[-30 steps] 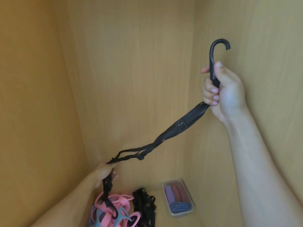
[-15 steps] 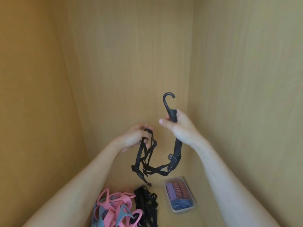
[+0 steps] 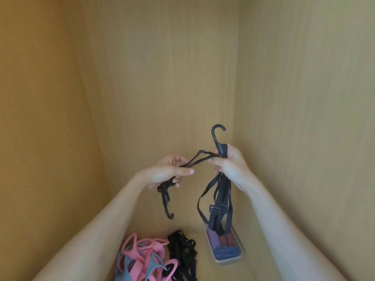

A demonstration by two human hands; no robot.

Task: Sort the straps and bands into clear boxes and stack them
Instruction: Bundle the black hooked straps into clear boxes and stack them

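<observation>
Since half a second ago, both hands have risen slightly and more of the black strap [image 3: 215,218] is now gathered under our right hand [image 3: 231,167]. The far-end hook [image 3: 166,197], which hung low in the loop before, now dangles just under our left hand [image 3: 169,172].

Right hand: fingers curled tight round the base of the upper hook [image 3: 220,148] plus several folded strands; hook tip points up. The loops and buckle hang straight down from it, above the clear box [image 3: 227,260], not touching it as far as we can tell.

Left hand: thumb and fingers pinch the strap, with two thin strands running taut across to the right hand.

The box sits on the floor at the right wall, holding folded purple, red and blue bands. Left of it: a black strap pile [image 3: 182,252], then a pink and grey band pile [image 3: 142,258], nearer to us.
</observation>
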